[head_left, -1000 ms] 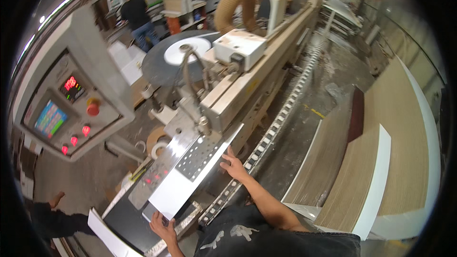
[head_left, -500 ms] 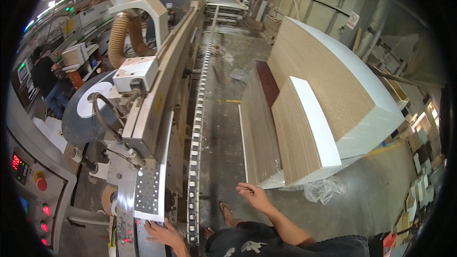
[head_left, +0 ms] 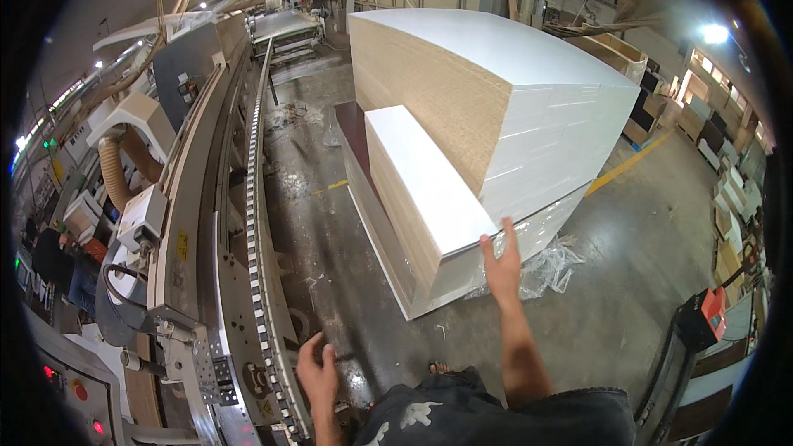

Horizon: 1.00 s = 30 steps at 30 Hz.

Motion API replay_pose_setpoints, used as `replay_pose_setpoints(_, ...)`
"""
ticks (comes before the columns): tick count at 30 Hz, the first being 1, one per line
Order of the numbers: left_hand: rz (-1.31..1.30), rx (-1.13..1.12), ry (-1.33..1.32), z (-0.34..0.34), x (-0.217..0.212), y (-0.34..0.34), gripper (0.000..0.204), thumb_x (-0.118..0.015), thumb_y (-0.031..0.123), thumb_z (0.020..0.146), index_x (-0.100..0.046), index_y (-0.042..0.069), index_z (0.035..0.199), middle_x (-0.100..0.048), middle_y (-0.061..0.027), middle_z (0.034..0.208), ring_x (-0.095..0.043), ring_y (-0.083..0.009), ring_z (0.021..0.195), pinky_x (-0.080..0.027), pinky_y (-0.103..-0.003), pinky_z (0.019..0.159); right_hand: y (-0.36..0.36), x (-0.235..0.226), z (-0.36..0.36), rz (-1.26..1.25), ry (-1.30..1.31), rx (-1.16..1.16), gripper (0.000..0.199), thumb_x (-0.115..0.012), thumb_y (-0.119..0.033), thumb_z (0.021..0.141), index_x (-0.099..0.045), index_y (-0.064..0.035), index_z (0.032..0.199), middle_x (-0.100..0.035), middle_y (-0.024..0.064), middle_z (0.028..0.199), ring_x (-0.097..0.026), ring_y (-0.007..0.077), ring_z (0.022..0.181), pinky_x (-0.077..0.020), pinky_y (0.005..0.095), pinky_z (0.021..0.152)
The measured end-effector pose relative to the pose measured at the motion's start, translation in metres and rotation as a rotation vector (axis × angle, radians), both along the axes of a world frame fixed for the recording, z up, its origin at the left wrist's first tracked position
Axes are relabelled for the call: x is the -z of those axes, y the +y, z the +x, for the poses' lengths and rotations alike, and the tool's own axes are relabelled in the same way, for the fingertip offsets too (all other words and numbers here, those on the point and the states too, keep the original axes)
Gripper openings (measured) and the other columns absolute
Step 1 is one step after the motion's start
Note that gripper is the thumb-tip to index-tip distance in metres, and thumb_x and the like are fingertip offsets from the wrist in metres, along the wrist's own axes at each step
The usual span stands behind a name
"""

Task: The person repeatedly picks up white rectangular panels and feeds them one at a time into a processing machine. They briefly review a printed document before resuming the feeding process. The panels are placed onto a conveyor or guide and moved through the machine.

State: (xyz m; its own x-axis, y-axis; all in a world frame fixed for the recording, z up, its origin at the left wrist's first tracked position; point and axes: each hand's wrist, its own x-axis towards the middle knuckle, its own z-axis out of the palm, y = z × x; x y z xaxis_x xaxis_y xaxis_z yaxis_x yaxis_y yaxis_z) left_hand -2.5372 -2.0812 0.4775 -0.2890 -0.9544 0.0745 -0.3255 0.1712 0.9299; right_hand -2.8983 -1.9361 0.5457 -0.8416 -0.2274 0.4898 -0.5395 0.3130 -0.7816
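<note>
Right hand (head_left: 500,264) is stretched out, fingers open and flat, fingertips touching the near corner of the top white panel (head_left: 429,190) on the low stack (head_left: 405,248); not gripping it. That stack sits on the concrete floor (head_left: 628,281) right beside a much taller stack (head_left: 496,91) of the same panels, with some crumpled plastic wrap (head_left: 549,268) at its foot. Left hand (head_left: 318,372) is down by the machine's roller conveyor (head_left: 258,223), fingers loosely curled, holding nothing. Red pallet jack handle (head_left: 712,310) off to the right.
</note>
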Motion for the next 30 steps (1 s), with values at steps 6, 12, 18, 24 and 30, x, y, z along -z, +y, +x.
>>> replay_pose_setpoints(6, 0.248, 0.361, 0.367, -0.160, -0.034, 0.025, 0.046, -0.067, 0.024, 0.104, -0.058, -0.003, 0.140, -0.068, -0.0166, 0.132, -0.065, -0.0239, 0.121, -0.052, -0.038, 0.102, 0.017, -0.005, -0.008, 0.024, -0.084, -0.282, 0.062, -0.071, -0.032, 0.099, -0.053, 0.0037, 0.147, -0.056, 0.0208, 0.150, -0.050, 0.0361, 0.143, -0.0331, 0.0433, 0.122)
replay_pose_setpoints(12, 0.569, 0.127, 0.589, -0.250, -0.055, 0.034, 0.046, -0.074, 0.028, 0.100, -0.057, -0.001, 0.131, -0.066, -0.0076, 0.110, -0.064, -0.0144, 0.094, -0.054, -0.030, 0.079, 0.017, -0.012, 0.019, 0.038, 0.032, -0.610, 0.055, -0.074, -0.023, 0.095, -0.059, -0.0004, 0.142, -0.057, 0.0176, 0.149, -0.052, 0.0373, 0.141, -0.0408, 0.0457, 0.118)
replay_pose_setpoints(18, 0.505, -0.122, 0.675, -0.230, -0.065, 0.040, 0.022, -0.075, 0.018, 0.098, -0.056, 0.009, 0.092, -0.051, 0.0057, 0.070, -0.049, -0.0058, 0.061, -0.047, -0.024, 0.061, 0.021, -0.016, 0.035, -0.107, -0.253, -0.965, 0.047, -0.071, -0.020, 0.097, -0.060, 0.0001, 0.139, -0.060, 0.0193, 0.145, -0.055, 0.0342, 0.138, -0.0423, 0.0438, 0.115)
replay_pose_setpoints(24, 0.322, -0.450, 0.643, -0.095, -0.055, 0.076, 0.010, -0.070, 0.010, 0.097, -0.061, 0.007, 0.099, -0.053, 0.0066, 0.079, -0.047, -0.0024, 0.066, -0.037, -0.019, 0.056, 0.004, 0.025, 0.047, -0.311, -0.812, -1.027, 0.048, -0.063, -0.013, 0.104, -0.049, 0.0030, 0.147, -0.063, 0.0184, 0.142, -0.065, 0.0264, 0.123, -0.0510, 0.0373, 0.102)
replay_pose_setpoints(30, 0.122, -0.633, 0.591, 0.078, -0.046, 0.150, 0.020, -0.070, 0.013, 0.094, -0.065, 0.002, 0.110, -0.063, 0.0042, 0.085, -0.053, -0.0027, 0.073, -0.041, -0.020, 0.068, -0.052, 0.035, 0.087, -0.345, -1.208, -1.122, 0.033, -0.056, -0.017, 0.107, -0.054, -0.0012, 0.136, -0.068, 0.0105, 0.122, -0.067, 0.0216, 0.109, -0.0535, 0.0383, 0.096)
